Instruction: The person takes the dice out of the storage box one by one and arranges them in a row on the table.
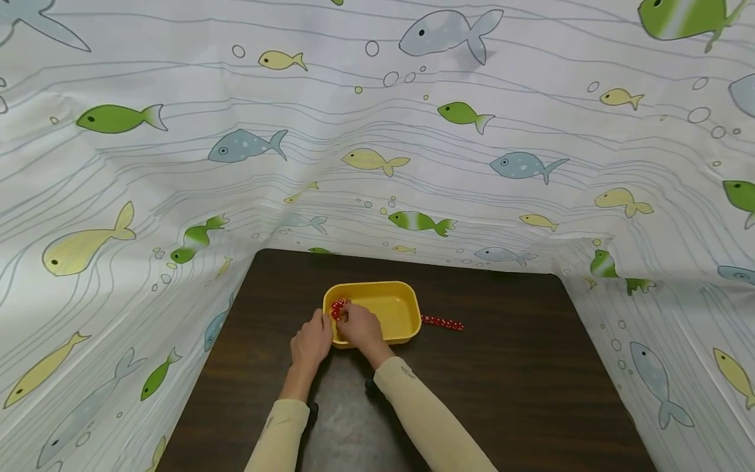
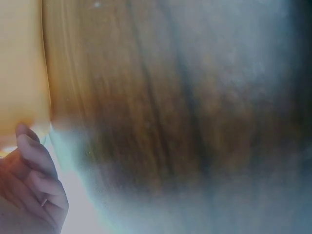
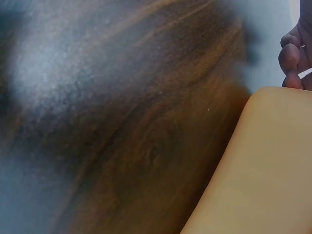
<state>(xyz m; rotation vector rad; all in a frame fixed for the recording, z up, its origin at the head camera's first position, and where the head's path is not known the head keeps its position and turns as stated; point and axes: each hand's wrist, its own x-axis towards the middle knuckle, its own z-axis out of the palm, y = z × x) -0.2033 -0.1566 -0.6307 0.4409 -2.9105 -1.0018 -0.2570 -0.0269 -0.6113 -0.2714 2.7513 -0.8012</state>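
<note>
A shallow yellow plastic tray [image 1: 396, 313] rests on the dark table in the head view. My left hand [image 1: 311, 339] grips its left end, fingers at the rim; the left wrist view shows those curled fingers [image 2: 38, 156] against the yellow wall. Reaching over the near side, my right hand [image 1: 361, 328] has its fingertips down in the tray's left part, pinching at a small cluster of red dice [image 1: 339, 306] with white dots. The die between the fingertips is mostly hidden by the hand. Outside the tray, a straight row of red dice [image 1: 444, 322] extends from its right side.
The dark wood-grain table [image 1: 519, 373] extends around the tray. A white sheet printed with fish [image 1: 377, 131] surrounds the table at the back and both sides. Both forearms in pale sleeves [image 1: 427, 406] cross the near part of the table.
</note>
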